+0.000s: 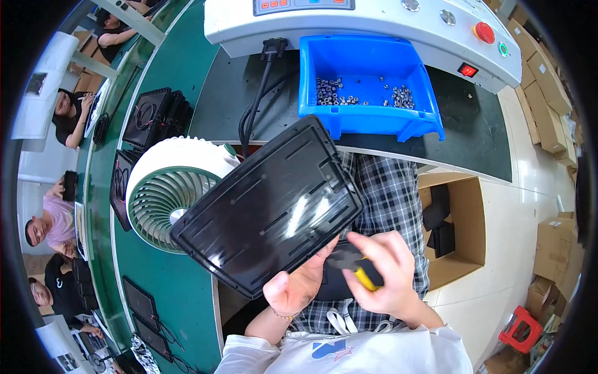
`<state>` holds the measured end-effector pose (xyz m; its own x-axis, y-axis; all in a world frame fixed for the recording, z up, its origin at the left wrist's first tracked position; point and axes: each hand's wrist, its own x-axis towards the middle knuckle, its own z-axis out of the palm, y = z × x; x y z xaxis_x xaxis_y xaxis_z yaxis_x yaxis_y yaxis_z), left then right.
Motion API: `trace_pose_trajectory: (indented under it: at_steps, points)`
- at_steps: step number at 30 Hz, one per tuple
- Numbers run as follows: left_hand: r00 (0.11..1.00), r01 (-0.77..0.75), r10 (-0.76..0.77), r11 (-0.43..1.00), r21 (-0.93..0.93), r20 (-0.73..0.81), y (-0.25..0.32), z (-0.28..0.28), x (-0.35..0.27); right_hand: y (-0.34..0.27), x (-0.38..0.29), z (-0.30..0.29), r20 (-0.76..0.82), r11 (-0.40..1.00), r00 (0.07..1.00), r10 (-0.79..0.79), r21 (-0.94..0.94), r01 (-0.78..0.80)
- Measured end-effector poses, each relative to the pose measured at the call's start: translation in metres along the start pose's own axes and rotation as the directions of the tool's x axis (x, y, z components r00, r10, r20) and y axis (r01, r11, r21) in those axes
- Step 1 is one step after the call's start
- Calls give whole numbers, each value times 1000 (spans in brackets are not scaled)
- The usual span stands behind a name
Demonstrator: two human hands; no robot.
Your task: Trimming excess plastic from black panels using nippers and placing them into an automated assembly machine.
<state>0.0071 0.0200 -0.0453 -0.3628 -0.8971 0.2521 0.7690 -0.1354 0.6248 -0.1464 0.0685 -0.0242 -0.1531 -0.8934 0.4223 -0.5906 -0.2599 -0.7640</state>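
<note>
My left hand point(301, 285) grips a black rectangular plastic cover point(266, 205) by its lower right edge. The cover is tilted over my lap, its ribbed, glossy face towards me. In my right hand point(387, 276) are small cutting pliers point(362, 273) with a yellow handle, blurred by motion. Their dark jaws point towards the left hand, below the cover's edge; whether they touch it I cannot tell. Another black part point(334, 285) lies on my lap, partly hidden by both hands.
A white fan point(187, 154) stands left of the cover. Ahead, a blue bin point(369, 70) holds many metal nuts point(329, 91) before a white machine point(373, 32). Black panels with wires point(147, 117) stack on the green bench point(187, 299). A cardboard box point(467, 224) sits right; co-workers sit left.
</note>
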Motion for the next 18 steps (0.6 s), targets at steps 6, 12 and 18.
trace_pose_trajectory:
  at_steps: [6, 12, 18]
  points:
    - [998, -12, 23, 986, 165, -62, 2, 3, -4, 21, -7, -11, -62, 687, 912, 405, 679, -259]
    - [998, -5, -17, 918, 396, 52, 9, -1, -7, 10, -10, -13, 153, 466, 882, 446, 802, -375]
    - [975, 142, -16, 810, 569, -221, 7, 18, -9, 15, -8, -16, 221, 592, 930, 294, 722, -358]
